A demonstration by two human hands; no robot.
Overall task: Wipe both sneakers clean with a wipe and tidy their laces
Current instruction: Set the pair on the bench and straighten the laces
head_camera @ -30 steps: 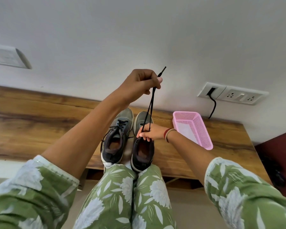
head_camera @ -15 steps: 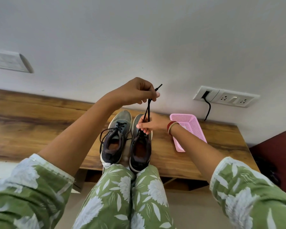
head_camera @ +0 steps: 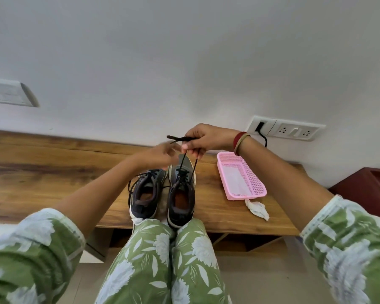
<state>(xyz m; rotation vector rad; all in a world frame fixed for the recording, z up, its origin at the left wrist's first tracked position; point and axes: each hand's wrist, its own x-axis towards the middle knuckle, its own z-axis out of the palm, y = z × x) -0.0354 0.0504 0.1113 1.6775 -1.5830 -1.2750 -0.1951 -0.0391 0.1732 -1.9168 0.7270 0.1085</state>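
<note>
Wooden bench (head_camera: 53, 172) against a white wall, person seated facing it, knees at the front edge. Two dark sneakers sit side by side at that edge, heels toward the knees, toes toward the wall.

R hand (head_camera: 208, 138) is raised above the toe of the right-side sneaker (head_camera: 181, 194). It pinches both strands of that shoe's laces (head_camera: 183, 160), and the tips poke out to the left of the fingers. L hand (head_camera: 160, 155) is just beside the R hand, close to the strands, but motion-blurred, so can't tell if it grips anything.

Step, prob.: evening out and tying the laces on the right-side sneaker. To do it well:
- keep both strands equally taut
- pull straight up so the shoe doesn't tip or slide off the edge
- steady the shoe w/ the L hand before crossing the ends
- snug the eyelet rows, then tie

Look: the right-side sneaker has a grey-black upper and black laces, threaded and drawn up. Left-side sneaker (head_camera: 145, 194) has the same colours; its laces look loose, w/ a loop hanging off the outer side.

Pink basket (head_camera: 228, 153) sits on the bench near the shoes on the right, w/ a crumpled wipe (head_camera: 258, 208) just in front of it. So wiping is likely done.
</note>
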